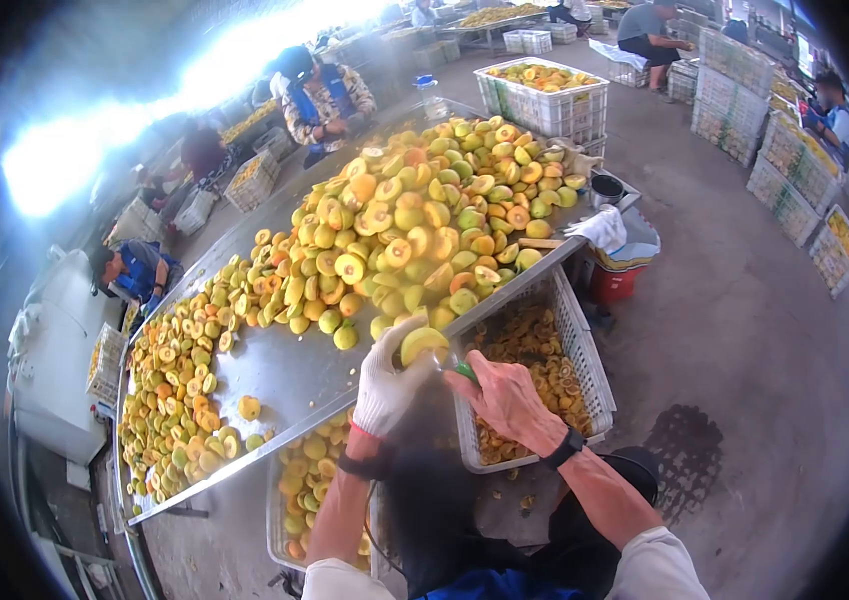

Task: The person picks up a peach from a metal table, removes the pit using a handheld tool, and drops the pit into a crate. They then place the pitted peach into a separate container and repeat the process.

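Observation:
My left hand (386, 380), in a white knit glove, holds a halved yellow fruit (424, 345) near the edge of a metal table (289, 370). My right hand (506, 398) is bare and closed around the green handle of a small tool (465, 372). The tool's metal end is at the fruit's right side, partly blurred. Behind both hands a large heap of halved fruit (384, 230) covers much of the table. Beneath my right hand stands a white crate (594, 385) with brownish scraps in it.
Another crate (276, 510), holding fruit pieces, is below my left forearm. A dark cup (605, 190), a white cloth (600, 229) and a red bucket (612, 283) are at the right. Across the table a person (329, 100) works. Stacked crates (729, 95) stand further back.

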The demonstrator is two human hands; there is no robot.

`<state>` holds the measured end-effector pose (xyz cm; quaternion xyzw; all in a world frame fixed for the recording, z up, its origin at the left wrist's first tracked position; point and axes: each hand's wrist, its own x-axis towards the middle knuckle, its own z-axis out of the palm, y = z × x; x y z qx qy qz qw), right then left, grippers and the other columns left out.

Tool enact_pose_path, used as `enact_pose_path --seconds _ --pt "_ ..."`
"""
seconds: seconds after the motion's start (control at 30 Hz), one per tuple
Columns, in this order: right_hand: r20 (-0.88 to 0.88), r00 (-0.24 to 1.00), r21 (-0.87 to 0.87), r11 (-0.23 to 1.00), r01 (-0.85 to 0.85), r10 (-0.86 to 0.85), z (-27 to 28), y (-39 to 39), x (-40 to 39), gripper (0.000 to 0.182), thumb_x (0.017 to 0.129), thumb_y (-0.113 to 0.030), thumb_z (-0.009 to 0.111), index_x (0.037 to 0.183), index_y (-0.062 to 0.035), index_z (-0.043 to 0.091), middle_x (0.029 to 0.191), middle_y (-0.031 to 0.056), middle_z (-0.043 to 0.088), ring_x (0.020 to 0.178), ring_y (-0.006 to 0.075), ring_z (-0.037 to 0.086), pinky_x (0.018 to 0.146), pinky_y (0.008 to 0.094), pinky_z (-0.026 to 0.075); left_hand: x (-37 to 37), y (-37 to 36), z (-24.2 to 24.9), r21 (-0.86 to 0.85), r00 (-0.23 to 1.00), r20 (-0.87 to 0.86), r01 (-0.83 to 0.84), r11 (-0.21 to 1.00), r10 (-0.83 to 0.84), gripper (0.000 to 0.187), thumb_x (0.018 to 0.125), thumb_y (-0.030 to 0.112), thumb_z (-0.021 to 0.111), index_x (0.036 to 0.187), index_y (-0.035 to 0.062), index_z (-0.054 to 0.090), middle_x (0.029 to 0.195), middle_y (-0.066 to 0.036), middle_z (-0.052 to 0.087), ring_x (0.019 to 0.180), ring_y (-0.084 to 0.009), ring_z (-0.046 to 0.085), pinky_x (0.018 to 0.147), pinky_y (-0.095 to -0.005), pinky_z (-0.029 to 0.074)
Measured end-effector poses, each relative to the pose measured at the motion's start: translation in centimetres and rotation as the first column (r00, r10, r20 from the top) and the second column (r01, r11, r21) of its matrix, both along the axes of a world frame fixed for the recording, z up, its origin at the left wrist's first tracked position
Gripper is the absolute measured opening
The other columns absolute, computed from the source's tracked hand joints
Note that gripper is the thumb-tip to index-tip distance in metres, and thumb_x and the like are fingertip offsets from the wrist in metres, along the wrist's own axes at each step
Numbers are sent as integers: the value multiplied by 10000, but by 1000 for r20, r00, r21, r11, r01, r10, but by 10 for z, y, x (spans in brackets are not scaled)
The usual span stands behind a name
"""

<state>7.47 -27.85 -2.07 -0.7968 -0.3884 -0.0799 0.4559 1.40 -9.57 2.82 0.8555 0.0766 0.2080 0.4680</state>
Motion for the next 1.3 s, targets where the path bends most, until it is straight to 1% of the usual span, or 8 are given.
enact_pose_path --seconds 0.07,0.23,0.53,0.77,0.9,0.97,1.1,1.3 --pt "-41 999 29 999 18 -17 3 -3 4 350 1012 -342 644 889 -27 556 660 206 637 631 421 650 568 505 504 0 -21 14 -348 990 -46 111 931 -135 468 925 78 673 1380 16 582 1170 -106 679 1055 -174 660 933 -326 533" --pt "-115 991 72 994 76 -68 4 -2 0 187 990 -124 640 951 8 513 669 237 586 665 452 628 563 496 472 17 -42 0 -502 982 105 187 844 -155 312 964 130 521 1243 20 606 1149 -78 680 980 -137 646 855 -286 526" --pt "-274 957 0 995 98 -95 -6 14 -1 162 999 -96 602 1054 55 581 709 295 586 694 480 633 573 499 478 49 -57 -39 -576 945 285 37 816 159 559 1134 452 332 1179 -13 639 983 -111 714 866 -163 653 784 -291 522" --pt "-381 924 -16 999 -40 30 6 19 -2 204 1023 -120 578 1122 49 633 704 286 596 680 462 645 566 474 486 42 -49 -34 -568 934 229 -100 817 274 606 1137 435 302 1048 -20 691 844 -96 711 767 -160 650 718 -282 518" --pt "-414 899 35 989 -141 143 0 13 0 217 1036 -164 563 1136 11 642 729 282 608 686 462 643 581 473 489 33 -34 -23 -457 978 196 22 889 76 624 1134 406 310 937 -24 717 769 -77 703 664 -138 638 630 -267 506" --pt "-673 711 -9 958 -286 205 14 7 4 225 1058 -199 528 1112 -11 640 760 276 615 702 473 627 608 476 493 30 -26 -21 -404 979 201 101 909 -20 624 1131 402 322 913 -24 722 752 -73 701 641 -130 636 606 -262 501" --pt "-346 915 -35 972 -232 206 -8 3 1 228 1063 -203 506 1072 -17 637 667 203 559 565 331 568 556 436 457 35 -23 -26 -402 978 103 210 891 -184 614 1122 419 362 904 -20 732 744 -73 704 635 -118 643 587 -256 496" --pt "-607 759 -84 930 -358 237 -7 -18 3 550 1079 -424 498 973 89 668 781 308 639 688 422 639 680 503 480 31 -28 -28 -377 953 24 288 880 -301 621 1115 438 387 893 -18 745 713 -68 705 635 -119 649 581 -249 491"
